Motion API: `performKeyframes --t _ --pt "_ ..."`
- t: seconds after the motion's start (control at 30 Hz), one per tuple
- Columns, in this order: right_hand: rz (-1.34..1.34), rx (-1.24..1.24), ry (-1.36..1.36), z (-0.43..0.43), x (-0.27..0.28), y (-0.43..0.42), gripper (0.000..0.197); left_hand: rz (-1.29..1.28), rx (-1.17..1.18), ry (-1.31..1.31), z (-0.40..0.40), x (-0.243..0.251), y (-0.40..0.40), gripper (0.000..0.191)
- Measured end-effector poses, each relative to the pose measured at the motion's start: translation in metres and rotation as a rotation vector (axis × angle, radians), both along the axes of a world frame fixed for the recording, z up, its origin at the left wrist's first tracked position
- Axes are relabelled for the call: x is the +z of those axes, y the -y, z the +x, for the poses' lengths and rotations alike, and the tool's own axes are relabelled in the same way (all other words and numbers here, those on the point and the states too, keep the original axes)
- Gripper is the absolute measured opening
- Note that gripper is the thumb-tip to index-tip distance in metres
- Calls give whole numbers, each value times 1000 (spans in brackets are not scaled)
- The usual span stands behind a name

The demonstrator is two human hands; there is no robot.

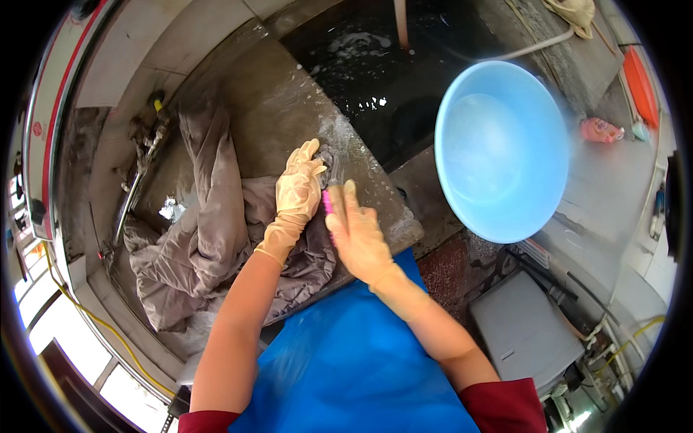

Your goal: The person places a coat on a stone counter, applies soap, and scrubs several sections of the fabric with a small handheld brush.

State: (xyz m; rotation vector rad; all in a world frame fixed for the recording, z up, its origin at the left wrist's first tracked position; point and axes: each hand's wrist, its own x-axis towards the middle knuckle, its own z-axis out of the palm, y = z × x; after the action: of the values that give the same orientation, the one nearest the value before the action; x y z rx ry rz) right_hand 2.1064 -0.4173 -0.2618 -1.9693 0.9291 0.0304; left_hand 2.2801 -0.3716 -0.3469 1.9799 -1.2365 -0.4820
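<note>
My left hand [299,184], in a cream rubber glove, holds the wet edge of a grey-brown fabric item [219,238] on a stone slab [270,103]. Close beside it, my right hand [358,238], gloved alike, grips a scrubbing brush [337,201] with a wooden-looking back and pink bristles. The bristles face the cloth near my left hand, and motion blurs the brush slightly. Most of the fabric lies bunched in folds to the left and towards me. Whitish suds wet the slab near its right edge.
Beyond the slab is a basin of dark water [373,70] with a pipe standing in it. A light blue plastic tub [501,151] sits at the right. Metal tap pipes [143,168] run along the left wall. A grey box [525,325] stands low at the right.
</note>
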Motion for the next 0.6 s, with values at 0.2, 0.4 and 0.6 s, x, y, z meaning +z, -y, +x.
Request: performKeyframes --t 0.2,0.4,0.6 --pt "-291 -261 217 -53 66 125 73 81 0 233 2 37 10 21" --pt "-349 -238 -290 -126 -21 207 85 -1 -193 327 13 54 14 35" --pt "-353 1 -541 -144 -23 204 80 -12 -333 410 18 17 -1 36"
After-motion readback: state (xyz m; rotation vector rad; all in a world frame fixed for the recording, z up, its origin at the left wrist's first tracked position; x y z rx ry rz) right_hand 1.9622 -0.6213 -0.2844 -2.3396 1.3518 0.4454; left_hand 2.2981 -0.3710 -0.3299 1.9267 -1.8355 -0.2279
